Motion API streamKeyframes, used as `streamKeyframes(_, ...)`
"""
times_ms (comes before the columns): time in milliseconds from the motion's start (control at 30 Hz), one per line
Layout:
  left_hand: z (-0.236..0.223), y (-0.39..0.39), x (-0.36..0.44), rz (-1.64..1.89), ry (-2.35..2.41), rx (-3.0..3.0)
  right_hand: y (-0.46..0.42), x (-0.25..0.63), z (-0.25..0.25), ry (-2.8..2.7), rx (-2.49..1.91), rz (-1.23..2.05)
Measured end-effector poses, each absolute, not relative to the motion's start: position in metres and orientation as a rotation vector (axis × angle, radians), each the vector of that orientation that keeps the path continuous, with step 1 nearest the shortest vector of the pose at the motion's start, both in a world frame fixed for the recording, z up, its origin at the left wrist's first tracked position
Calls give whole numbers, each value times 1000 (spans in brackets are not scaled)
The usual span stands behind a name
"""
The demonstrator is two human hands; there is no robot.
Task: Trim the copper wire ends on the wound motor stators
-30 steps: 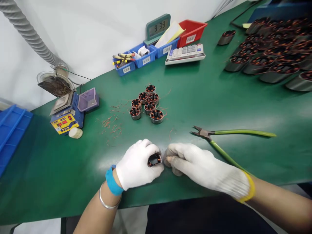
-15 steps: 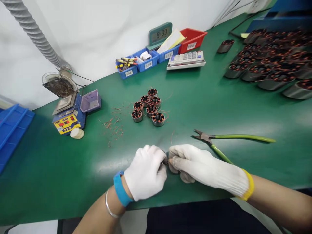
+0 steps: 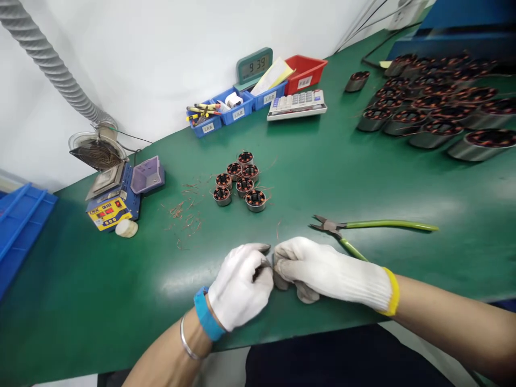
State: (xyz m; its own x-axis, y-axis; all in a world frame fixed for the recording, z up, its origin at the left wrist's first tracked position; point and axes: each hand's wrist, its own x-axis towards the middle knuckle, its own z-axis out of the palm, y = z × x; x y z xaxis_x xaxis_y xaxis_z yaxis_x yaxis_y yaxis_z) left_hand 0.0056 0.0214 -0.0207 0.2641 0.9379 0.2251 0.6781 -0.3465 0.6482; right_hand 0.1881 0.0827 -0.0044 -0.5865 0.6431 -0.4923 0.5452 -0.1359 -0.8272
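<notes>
My left hand [image 3: 242, 285], in a white glove with dark fingertips, is curled near the table's front edge, its index finger lifted. A small dark thing is partly enclosed in its fingers, too hidden to name. Fingertip to fingertip with it, my right hand [image 3: 322, 271], gloved with a yellow cuff, is closed in a pinch; what it pinches is hidden. Just beyond the right hand lie cutting pliers [image 3: 332, 227] with green handles, jaws apart. Several wound copper stators [image 3: 255, 201] stand in a small group ahead of the hands. Copper wire clippings [image 3: 177, 209] are scattered to their left.
At the right back stand many larger stators [image 3: 429, 134]. Along the wall are blue boxes [image 3: 207, 128], a red bin [image 3: 305, 75], a clock [image 3: 255, 65] and a calculator [image 3: 297, 105]. A yellow-fronted blue device [image 3: 108, 214] and purple tray [image 3: 147, 175] sit left, below a hose [image 3: 48, 59].
My left index finger has lifted and straightened, and the dark thing at its tips shows less. My right hand keeps its pinch. The whole view has shifted slightly.
</notes>
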Motion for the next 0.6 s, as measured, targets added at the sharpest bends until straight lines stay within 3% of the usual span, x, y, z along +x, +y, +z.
streamKeyframes(467,-14,29,12,694,1632,1740,68,195,-5,-2034,-1180,1975)
streamKeyframes(533,-4,29,5,643,1532,1715,72,204,-10,-2196,-1255,1695)
streamKeyframes(600,8,28,-2,576,1507,1703,76,214,-18,-2406,-1352,1061)
